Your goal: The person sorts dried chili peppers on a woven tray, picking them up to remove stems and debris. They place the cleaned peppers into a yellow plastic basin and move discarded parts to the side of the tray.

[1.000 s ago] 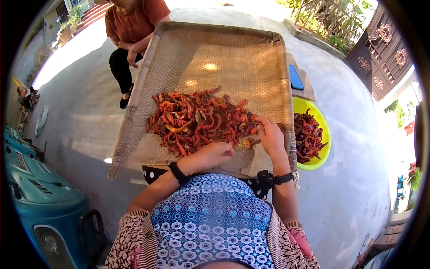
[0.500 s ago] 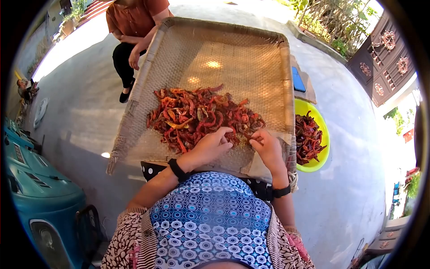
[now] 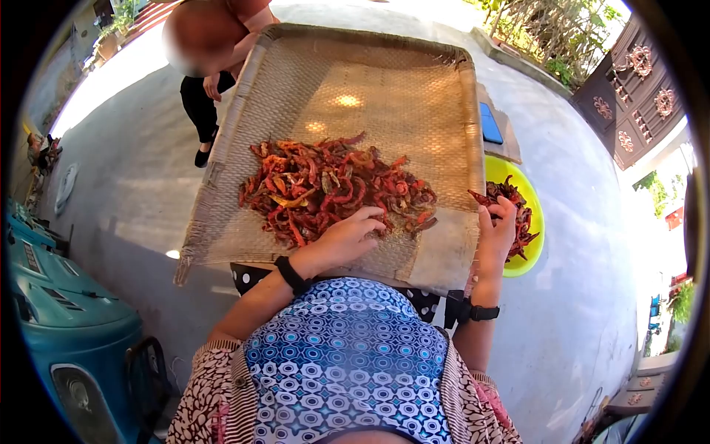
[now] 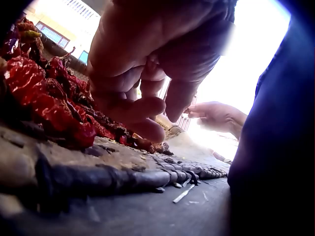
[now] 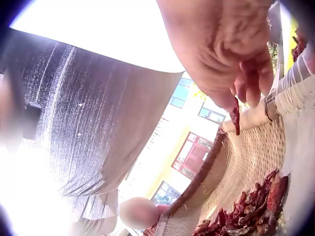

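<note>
A heap of dried red chili peppers (image 3: pixel 325 189) lies on a woven bamboo tray (image 3: pixel 392 81). My left hand (image 3: pixel 344 240) rests at the heap's near edge, fingers loosely bent. In the left wrist view nothing shows between the left fingers (image 4: pixel 150 105), which hang beside the peppers. Past the tray's right rim, my right hand (image 3: pixel 497 237) pinches a dried chili pepper (image 5: pixel 236 118) between thumb and fingers. Its tip points left over the rim in the head view. Below and beyond that hand, a yellow-green basin (image 3: pixel 538 222) holds more dark red dried peppers (image 3: pixel 523 240).
A blue phone (image 3: pixel 489 123) lies on a board beyond the basin. Another person (image 3: pixel 211 37) sits by the tray's far left corner, leaning over. A teal vehicle (image 3: pixel 74 318) stands at the left. A flat tan sheet (image 3: pixel 444 251) covers the tray's near right corner.
My right hand has moved from the heap's right edge out over the tray's rim to the basin, with a pepper. The left hand stays near the heap. The other person has leaned forward.
</note>
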`<move>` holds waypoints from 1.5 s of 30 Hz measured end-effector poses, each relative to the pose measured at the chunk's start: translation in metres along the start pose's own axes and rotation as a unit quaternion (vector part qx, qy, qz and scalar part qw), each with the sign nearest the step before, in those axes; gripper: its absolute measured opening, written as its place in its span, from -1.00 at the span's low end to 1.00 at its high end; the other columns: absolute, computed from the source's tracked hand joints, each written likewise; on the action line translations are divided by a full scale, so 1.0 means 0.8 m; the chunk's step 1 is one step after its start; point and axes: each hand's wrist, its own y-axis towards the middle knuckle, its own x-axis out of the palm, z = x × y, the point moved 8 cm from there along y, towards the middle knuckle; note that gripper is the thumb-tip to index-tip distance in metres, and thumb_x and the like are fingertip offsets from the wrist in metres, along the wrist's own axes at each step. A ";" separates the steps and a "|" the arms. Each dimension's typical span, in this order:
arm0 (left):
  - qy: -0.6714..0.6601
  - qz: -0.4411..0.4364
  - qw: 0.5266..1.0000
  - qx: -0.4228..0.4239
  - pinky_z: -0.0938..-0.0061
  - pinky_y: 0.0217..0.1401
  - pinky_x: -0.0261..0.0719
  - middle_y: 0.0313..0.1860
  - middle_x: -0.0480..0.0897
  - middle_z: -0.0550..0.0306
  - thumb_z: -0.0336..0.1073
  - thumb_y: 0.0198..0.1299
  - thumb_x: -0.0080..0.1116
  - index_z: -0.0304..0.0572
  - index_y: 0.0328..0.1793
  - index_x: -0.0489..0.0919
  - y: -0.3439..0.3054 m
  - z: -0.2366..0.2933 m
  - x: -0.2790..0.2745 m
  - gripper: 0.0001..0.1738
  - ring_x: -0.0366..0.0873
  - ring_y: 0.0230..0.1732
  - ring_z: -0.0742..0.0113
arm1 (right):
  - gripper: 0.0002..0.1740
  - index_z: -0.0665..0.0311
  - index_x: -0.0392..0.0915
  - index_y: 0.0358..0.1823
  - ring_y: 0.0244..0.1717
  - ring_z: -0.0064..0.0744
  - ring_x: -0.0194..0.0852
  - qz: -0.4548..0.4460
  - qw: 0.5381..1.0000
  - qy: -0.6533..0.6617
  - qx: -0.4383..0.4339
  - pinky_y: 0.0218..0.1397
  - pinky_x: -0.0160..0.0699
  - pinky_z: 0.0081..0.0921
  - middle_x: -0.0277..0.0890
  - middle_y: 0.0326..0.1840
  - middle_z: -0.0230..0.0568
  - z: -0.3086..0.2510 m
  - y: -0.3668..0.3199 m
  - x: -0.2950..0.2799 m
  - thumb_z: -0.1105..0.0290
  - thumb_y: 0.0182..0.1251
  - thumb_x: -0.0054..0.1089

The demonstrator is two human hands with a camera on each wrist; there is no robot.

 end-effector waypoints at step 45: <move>0.047 0.070 0.995 -0.058 0.27 -0.03 0.53 -0.09 0.62 0.03 -0.24 0.34 0.12 -0.18 0.00 0.53 -0.002 -0.013 -0.016 -0.78 0.59 -0.07 0.09 | -0.75 0.02 0.56 -0.06 -0.16 -0.01 0.56 -0.211 0.918 -0.243 -0.231 -0.16 0.53 -0.17 0.50 -0.07 -0.22 -0.017 -0.047 0.126 0.43 0.21 0.21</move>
